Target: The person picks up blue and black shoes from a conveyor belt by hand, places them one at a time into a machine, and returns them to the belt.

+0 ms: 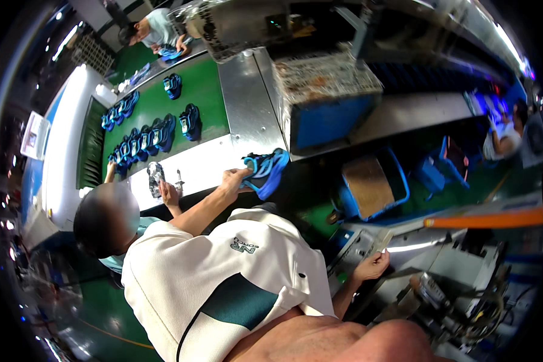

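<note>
My left hand (234,178) reaches out over the end of a white bench (199,163) and grips a blue sports shoe (268,169) by its heel side. The shoe hangs at the bench's edge, beside a steel plate (247,108). My right hand (373,265) is lower right, by a grey machine (356,244), with its fingers pinched on a small pale flat piece (384,239). My white shirt (223,271) fills the lower middle.
A green belt (205,90) carries several blue shoes (156,133). A co-worker (105,217) stands close on my left, with a hand (169,193) on the bench. A blue-sided box (328,114), a blue crate with cardboard (371,187), an orange bar (482,218) and cabled machinery (464,295) crowd the right.
</note>
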Tool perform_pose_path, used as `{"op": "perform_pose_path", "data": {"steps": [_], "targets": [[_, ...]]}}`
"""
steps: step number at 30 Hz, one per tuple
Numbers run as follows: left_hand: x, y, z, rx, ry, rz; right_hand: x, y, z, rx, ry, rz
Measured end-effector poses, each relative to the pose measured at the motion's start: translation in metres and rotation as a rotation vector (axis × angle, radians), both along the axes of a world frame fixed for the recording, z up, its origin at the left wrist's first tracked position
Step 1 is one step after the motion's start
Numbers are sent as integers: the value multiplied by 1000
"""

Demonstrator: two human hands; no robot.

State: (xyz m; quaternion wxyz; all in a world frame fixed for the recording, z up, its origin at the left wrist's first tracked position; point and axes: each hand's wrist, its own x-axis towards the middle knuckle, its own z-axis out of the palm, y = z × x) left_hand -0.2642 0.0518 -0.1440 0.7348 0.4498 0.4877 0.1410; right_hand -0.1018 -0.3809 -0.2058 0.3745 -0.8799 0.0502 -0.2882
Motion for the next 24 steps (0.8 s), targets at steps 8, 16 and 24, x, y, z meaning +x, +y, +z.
{"op": "perform_pose_path", "data": {"steps": [8,16,24], "targets": [[3,216,-84,96,-1,436,164,251,231,137,-186,783],[31,443,-135,213,40,591,249,610,408,-269,-133,1222],[47,650,-198,407,120,774,369,937,438,-649,-38,1323]]}}
